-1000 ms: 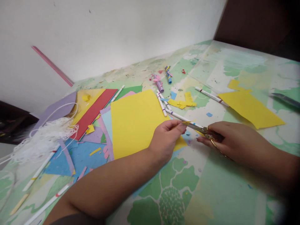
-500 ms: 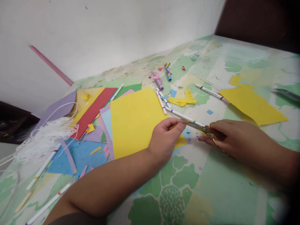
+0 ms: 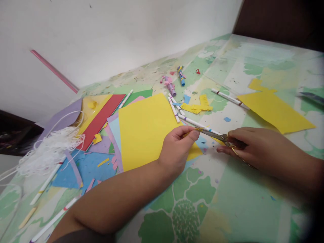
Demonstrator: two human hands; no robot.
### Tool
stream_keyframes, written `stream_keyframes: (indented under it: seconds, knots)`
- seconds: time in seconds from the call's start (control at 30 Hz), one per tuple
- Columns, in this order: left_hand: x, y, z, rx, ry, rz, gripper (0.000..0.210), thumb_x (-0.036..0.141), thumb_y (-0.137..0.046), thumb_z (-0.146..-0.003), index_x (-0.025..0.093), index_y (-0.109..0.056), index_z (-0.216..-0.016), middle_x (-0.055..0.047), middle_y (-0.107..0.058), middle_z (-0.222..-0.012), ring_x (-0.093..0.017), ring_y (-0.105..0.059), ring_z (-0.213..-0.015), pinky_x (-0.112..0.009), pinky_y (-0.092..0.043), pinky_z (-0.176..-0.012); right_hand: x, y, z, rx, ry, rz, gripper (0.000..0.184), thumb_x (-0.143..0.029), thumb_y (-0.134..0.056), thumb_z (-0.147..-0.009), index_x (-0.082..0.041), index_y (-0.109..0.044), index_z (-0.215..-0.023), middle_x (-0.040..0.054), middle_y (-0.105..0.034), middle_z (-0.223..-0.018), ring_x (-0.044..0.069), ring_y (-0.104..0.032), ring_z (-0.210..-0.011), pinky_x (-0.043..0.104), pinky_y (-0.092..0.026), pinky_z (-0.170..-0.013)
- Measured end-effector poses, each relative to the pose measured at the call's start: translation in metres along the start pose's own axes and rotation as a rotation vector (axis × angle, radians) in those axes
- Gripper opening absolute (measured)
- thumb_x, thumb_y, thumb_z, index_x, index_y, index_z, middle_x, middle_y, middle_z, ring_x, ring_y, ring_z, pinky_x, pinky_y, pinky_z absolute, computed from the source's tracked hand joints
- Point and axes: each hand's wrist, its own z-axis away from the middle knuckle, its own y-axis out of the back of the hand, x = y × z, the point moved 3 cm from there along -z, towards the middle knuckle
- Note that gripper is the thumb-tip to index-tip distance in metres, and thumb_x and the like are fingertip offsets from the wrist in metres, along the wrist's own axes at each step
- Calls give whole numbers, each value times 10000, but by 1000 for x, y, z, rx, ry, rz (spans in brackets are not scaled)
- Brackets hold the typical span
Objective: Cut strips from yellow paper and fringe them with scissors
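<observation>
My right hand (image 3: 249, 145) is closed round the handles of a pair of scissors (image 3: 212, 134), whose blades point left. At the blade tips, my left hand (image 3: 178, 145) pinches a small yellow paper strip (image 3: 199, 129) between thumb and fingertips. The strip lies against the blades and is partly hidden by my fingers. Below my left hand rests a yellow sheet (image 3: 143, 131) on a stack of coloured paper. A white marker (image 3: 196, 123) lies just behind the scissors.
White string (image 3: 53, 148) lies tangled at left beside a red strip (image 3: 103, 119) and a blue sheet (image 3: 86, 170). Two small rolled paper figures (image 3: 170, 86) lie at the back. Fringed yellow scraps (image 3: 196, 108) are near them. Another yellow sheet (image 3: 275, 111) is at right.
The scissors and my right hand have shifted slightly right. A thin yellow sliver now sticks up above the blades. My left hand keeps its pinch almost in place.
</observation>
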Motion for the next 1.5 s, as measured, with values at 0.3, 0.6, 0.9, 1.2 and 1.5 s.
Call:
stream_keyframes:
  seconds: [0.3, 0.6, 0.9, 1.2, 1.5]
  knots:
    - [-1, 1, -1, 24, 29, -8, 141, 268, -714, -592, 181, -652, -684, 28, -579, -623, -82, -506, -648, -261, -387, -687, 2, 1, -1, 12, 9, -2, 504, -657, -341, -753, -210, -387, -525, 3, -461, -527, 136, -399, -488, 256, -234, -462]
    - [2, 1, -1, 16, 43, -14, 95, 243, -690, -618, 166, -648, -657, 20, -574, -597, -85, -509, -640, -260, -387, -683, 3, 0, 0, 2, -7, 29, 502, -661, -367, -748, -203, -388, -542, 2, -456, -542, 130, -400, -503, 252, -230, -474]
    - [1, 0, -1, 16, 64, -4, 101, 237, -676, -629, 160, -621, -663, 21, -556, -586, -79, -501, -604, -259, -388, -656, 4, -1, -1, 9, -28, 26, 528, -692, -338, -729, -208, -383, -523, 8, -469, -528, 133, -387, -491, 260, -231, -473]
    - [3, -2, 0, -35, 64, 31, 65, 203, -654, -631, 163, -608, -655, 28, -551, -580, -74, -502, -597, -246, -392, -649, 6, -2, -1, -66, -68, -15, 538, -723, -386, -680, -208, -393, -524, -12, -452, -488, 125, -374, -460, 251, -230, -464]
    - [6, -4, 0, -9, 89, 78, 104, 206, -661, -621, 163, -584, -676, 41, -524, -585, -63, -501, -539, -231, -437, -559, 8, -2, -2, -85, -32, -32, 563, -741, -342, -683, -205, -422, -530, -1, -461, -493, 125, -384, -451, 256, -227, -456]
